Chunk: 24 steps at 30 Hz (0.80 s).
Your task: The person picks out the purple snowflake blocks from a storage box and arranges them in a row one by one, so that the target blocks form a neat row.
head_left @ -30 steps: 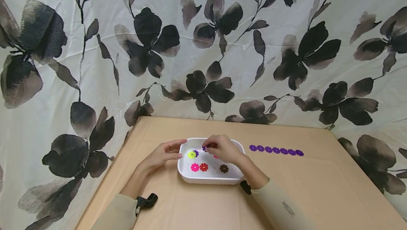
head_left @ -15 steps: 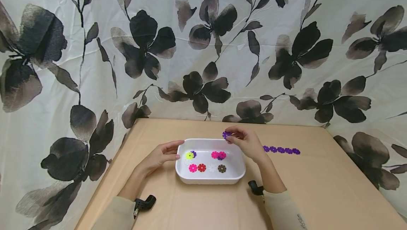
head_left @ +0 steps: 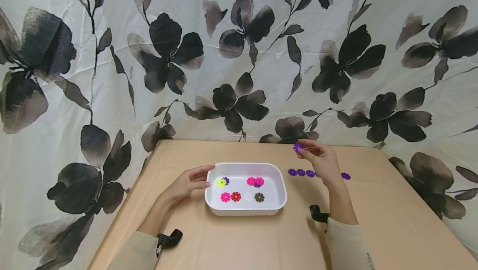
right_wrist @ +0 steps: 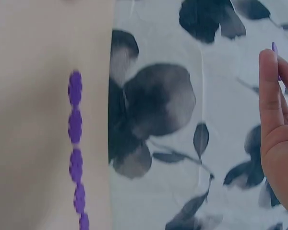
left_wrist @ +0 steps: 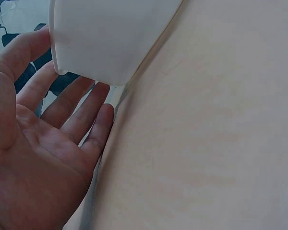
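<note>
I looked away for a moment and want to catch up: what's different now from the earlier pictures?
The right hand has left the white tray, carrying a purple disc to the right, and now holds it up near the row of purple discs. The left hand stays at the tray's left end; the tray and row have not visibly moved.

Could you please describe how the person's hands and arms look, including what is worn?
The left hand and right hand wear no gloves. The left sleeve and right sleeve are beige, the right with unreadable dark lettering. The left device and right device, worn near the cuffs, are black.
</note>
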Available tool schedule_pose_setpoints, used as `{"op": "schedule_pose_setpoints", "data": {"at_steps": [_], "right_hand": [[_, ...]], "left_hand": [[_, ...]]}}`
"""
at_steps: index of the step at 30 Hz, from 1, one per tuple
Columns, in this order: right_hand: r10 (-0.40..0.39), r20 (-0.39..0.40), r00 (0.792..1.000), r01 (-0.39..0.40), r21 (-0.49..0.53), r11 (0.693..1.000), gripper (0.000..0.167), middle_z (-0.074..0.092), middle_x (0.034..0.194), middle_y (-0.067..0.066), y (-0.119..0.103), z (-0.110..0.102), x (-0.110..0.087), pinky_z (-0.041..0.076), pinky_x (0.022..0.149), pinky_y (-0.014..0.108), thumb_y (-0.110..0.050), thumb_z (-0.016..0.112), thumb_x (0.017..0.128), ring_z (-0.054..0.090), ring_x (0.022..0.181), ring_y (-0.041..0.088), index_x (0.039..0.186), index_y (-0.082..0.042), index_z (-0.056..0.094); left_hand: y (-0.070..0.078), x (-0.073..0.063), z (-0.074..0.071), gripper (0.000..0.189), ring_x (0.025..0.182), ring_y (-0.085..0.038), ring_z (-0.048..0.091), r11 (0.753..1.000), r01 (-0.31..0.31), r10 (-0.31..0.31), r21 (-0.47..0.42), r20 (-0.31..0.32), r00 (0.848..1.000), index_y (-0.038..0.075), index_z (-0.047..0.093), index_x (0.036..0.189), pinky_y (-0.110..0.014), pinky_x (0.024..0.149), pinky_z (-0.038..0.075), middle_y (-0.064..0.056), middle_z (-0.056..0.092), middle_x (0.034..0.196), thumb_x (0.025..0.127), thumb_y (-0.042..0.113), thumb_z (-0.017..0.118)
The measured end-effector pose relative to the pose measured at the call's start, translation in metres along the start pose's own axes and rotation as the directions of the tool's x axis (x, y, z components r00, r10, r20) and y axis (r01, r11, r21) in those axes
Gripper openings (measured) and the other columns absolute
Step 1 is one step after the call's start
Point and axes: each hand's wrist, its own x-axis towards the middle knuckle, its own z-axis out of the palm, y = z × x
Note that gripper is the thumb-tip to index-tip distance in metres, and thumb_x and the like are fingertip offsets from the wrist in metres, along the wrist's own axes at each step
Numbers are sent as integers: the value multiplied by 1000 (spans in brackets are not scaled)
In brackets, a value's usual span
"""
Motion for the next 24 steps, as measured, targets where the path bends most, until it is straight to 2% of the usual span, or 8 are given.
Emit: {"op": "schedule_pose_setpoints", "data": {"at_steps": [7, 10, 13, 15, 17, 21, 24], "right_hand": [[57, -147, 988, -64, -48, 997, 37, 73, 113, 5, 10, -34, -4, 59, 82, 17, -15, 69, 101, 74, 90, 8, 135, 1, 66], [124, -212, 969, -132, -24, 991, 40, 72, 111, -3, 15, -49, -6, 59, 81, 17, -16, 71, 99, 74, 89, 5, 135, 1, 66], [205, -263, 943, -200, 46, 979, 42, 71, 108, -7, 19, -63, -10, 58, 80, 18, -15, 72, 98, 74, 88, 4, 136, 1, 65], [267, -298, 917, -245, 107, 963, 43, 71, 106, -8, 21, -72, -12, 58, 80, 18, -15, 73, 98, 75, 88, 3, 137, -1, 65], [329, -337, 882, -283, 180, 942, 43, 71, 105, -8, 24, -81, -15, 57, 81, 18, -14, 73, 97, 75, 88, 3, 138, -3, 66], [446, -419, 791, -349, 289, 891, 40, 71, 103, -9, 35, -97, -18, 57, 80, 16, -11, 72, 97, 74, 85, 1, 137, -9, 69], [513, -452, 730, -392, 339, 855, 38, 68, 103, -9, 48, -107, -21, 57, 77, 15, -6, 68, 99, 73, 83, 1, 137, -10, 69]], "left_hand": [[0, -1, 0, 62, 141, -40, 52, 1000, -6, 6, 9, 0, 1000, 7, 47, 156, -20, 104, 50, -19, 47, 159, 98, 7, 70], [0, -1, 1, 62, 141, -42, 52, 1000, -15, 15, 8, 1, 1000, 5, 46, 156, -20, 103, 51, -21, 47, 159, 98, 5, 69], [0, -2, 2, 62, 142, -42, 51, 1000, -11, 11, 4, -4, 1000, 5, 46, 156, -20, 103, 51, -20, 46, 160, 98, 5, 69], [0, -3, 3, 62, 143, -42, 50, 1000, -4, 4, -2, -6, 1000, 6, 47, 155, -20, 104, 51, -19, 46, 160, 98, 5, 69], [0, -3, 3, 62, 143, -41, 50, 1000, 5, -5, -6, -6, 1000, 7, 47, 156, -20, 104, 50, -18, 47, 160, 98, 5, 69], [1, -2, 2, 62, 144, -40, 50, 1000, 15, -15, -7, -10, 1000, 7, 47, 156, -20, 105, 50, -17, 47, 160, 98, 5, 69], [1, -2, 2, 62, 144, -39, 50, 1000, 16, -16, -4, -14, 1000, 7, 47, 156, -21, 105, 50, -17, 46, 160, 98, 5, 69]]}}
